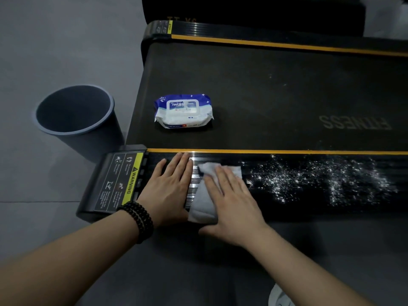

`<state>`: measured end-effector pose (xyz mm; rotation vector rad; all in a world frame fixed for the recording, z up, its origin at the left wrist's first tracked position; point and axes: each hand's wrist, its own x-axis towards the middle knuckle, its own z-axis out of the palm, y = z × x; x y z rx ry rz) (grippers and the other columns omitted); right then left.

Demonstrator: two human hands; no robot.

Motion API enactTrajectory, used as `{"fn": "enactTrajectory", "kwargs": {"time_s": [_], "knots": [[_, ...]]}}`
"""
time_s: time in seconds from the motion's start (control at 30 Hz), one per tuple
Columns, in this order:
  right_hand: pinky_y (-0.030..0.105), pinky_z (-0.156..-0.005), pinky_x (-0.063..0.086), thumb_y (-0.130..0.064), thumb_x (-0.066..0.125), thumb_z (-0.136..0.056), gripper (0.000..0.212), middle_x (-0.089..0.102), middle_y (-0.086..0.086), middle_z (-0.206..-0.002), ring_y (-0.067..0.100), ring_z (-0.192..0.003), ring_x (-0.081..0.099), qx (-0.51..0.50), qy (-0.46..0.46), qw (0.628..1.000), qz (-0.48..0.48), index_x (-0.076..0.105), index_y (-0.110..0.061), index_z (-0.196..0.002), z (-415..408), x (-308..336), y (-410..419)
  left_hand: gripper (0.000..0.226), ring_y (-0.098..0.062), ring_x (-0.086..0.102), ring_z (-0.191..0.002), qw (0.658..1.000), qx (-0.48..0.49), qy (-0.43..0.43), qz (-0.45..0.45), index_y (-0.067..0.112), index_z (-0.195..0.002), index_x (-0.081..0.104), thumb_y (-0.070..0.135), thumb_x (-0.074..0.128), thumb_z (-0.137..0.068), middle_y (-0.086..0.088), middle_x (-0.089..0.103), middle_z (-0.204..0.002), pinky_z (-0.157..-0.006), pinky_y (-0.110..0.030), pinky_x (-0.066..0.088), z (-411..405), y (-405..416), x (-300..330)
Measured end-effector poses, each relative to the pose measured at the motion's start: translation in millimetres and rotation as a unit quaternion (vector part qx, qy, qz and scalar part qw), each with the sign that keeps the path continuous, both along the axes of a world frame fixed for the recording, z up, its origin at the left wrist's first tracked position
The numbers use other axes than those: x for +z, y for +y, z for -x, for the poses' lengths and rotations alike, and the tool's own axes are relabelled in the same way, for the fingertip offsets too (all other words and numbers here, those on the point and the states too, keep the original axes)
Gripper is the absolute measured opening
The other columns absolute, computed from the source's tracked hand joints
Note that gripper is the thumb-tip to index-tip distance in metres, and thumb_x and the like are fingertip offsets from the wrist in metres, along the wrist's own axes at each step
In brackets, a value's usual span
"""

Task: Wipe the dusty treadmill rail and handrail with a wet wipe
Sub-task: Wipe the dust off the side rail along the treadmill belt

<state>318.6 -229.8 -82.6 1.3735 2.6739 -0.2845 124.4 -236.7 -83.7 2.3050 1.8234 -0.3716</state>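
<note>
- Right hand, fingers spread, presses a wet wipe flat on the treadmill rail.
- Left hand rests just beside the wipe, fingers together.
- White dust lies beyond the wipe; next, likely sweep that way.

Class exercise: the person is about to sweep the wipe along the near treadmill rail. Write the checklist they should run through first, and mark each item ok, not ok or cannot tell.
1. Wipe lies flat on the near rail: ok.
2. Right hand presses the wipe with straight fingers: ok.
3. Left hand rests flat on the rail beside the wipe, bracing: ok.
4. White dust lies on the rail to the wipe's right, so the sweep goes that way: ok.
5. Wipe pack on the belt and bin on the floor lie off the sweep's path: ok.
6. Wipe is wet enough: cannot tell.
</note>
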Motion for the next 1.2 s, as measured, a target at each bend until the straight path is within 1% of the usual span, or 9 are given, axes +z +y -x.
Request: {"fn": "enactTrajectory", "kwargs": {"time_s": [0.07,0.23,0.43,0.6,0.7,0.8,0.97,1.1,1.2], "knots": [[0.048,-0.122,-0.007,-0.076,0.064,-0.072,0.123,-0.029,0.014,-0.161,0.030,-0.148,-0.028,-0.006,-0.021,1.000,0.001,-0.017,-0.035,-0.155,4,1,14,0.124,-0.024,-0.029,-0.150,1.000,-0.003,0.003,-0.002,0.007,-0.154,-0.024,0.083,0.043,-0.081,-0.009,-0.035,-0.159,-0.125,-0.047,-0.007,-1,0,2],[0.040,-0.124,-0.005,-0.070,0.069,-0.070,0.131,-0.023,0.011,-0.163,0.022,-0.150,-0.023,-0.022,-0.007,1.000,0.002,-0.007,-0.010,-0.158,8,0,-1,0.134,-0.025,-0.025,-0.152,1.000,0.000,0.003,-0.003,0.006,-0.157,-0.017,0.094,0.039,-0.073,-0.012,-0.027,-0.164,-0.126,-0.048,-0.005,-1,0,2],[0.036,-0.122,-0.009,-0.068,0.066,-0.075,0.125,-0.024,0.011,-0.163,0.021,-0.150,-0.024,-0.023,0.007,1.000,-0.002,-0.007,-0.009,-0.157,8,-1,-13,0.135,-0.025,-0.022,-0.153,1.000,-0.003,0.015,-0.001,0.005,-0.157,-0.016,0.094,0.039,-0.072,-0.012,-0.024,-0.166,-0.126,-0.048,-0.004,-2,-2,3],[0.033,-0.122,-0.008,-0.071,0.058,-0.081,0.116,-0.021,0.007,-0.164,0.017,-0.150,-0.021,0.006,0.015,0.999,0.027,-0.004,-0.011,-0.159,-8,7,-1,0.142,-0.024,-0.026,-0.151,1.000,0.015,0.008,0.009,0.006,-0.156,-0.019,0.096,0.033,-0.059,-0.011,-0.028,-0.164,-0.126,-0.047,-0.006,-5,1,2],[0.033,-0.124,-0.004,-0.081,0.046,-0.078,0.116,-0.021,0.003,-0.165,0.013,-0.150,-0.021,-0.008,0.052,0.998,0.031,-0.002,-0.013,-0.159,-22,18,2,0.141,-0.021,-0.027,-0.151,1.000,0.007,-0.012,0.001,0.008,-0.155,-0.022,0.096,0.045,-0.067,-0.005,-0.032,-0.161,-0.125,-0.046,-0.008,-14,0,0],[0.033,-0.123,-0.004,-0.083,0.025,-0.079,0.110,-0.019,0.002,-0.165,0.011,-0.150,-0.020,-0.037,0.073,0.997,0.001,-0.002,-0.012,-0.159,-38,24,13,0.137,-0.020,-0.026,-0.151,0.999,-0.004,-0.030,-0.019,0.010,-0.157,-0.017,0.093,0.047,-0.069,-0.005,-0.026,-0.165,-0.125,-0.047,-0.008,-29,6,-5],[0.036,-0.123,-0.005,-0.083,-0.001,-0.079,0.109,-0.017,0.008,-0.165,0.016,-0.151,-0.020,-0.071,0.010,0.997,-0.005,-0.001,-0.007,-0.158,-51,13,38,0.134,-0.018,-0.024,-0.152,0.999,-0.005,-0.030,-0.027,0.008,-0.159,-0.011,0.090,0.048,-0.071,-0.006,-0.021,-0.167,-0.126,-0.045,-0.007,-44,18,-6],[0.038,-0.123,-0.008,-0.083,-0.009,-0.073,0.112,-0.025,0.011,-0.162,0.021,-0.149,-0.025,-0.065,-0.029,0.997,0.027,-0.011,-0.009,-0.157,-52,4,35,0.135,-0.019,-0.023,-0.152,0.999,-0.008,-0.021,-0.032,0.008,-0.159,-0.012,0.093,0.045,-0.070,-0.006,-0.021,-0.167,-0.126,-0.044,-0.006,-45,18,-6],[0.039,-0.122,-0.012,-0.084,-0.007,-0.075,0.111,-0.028,0.012,-0.161,0.022,-0.148,-0.028,-0.050,-0.027,0.998,0.026,-0.013,-0.008,-0.156,-48,2,24,0.133,-0.019,-0.022,-0.153,0.999,0.000,-0.023,-0.034,0.008,-0.158,-0.014,0.090,0.048,-0.073,-0.007,-0.022,-0.167,-0.126,-0.044,-0.005,-47,18,-6]]}}
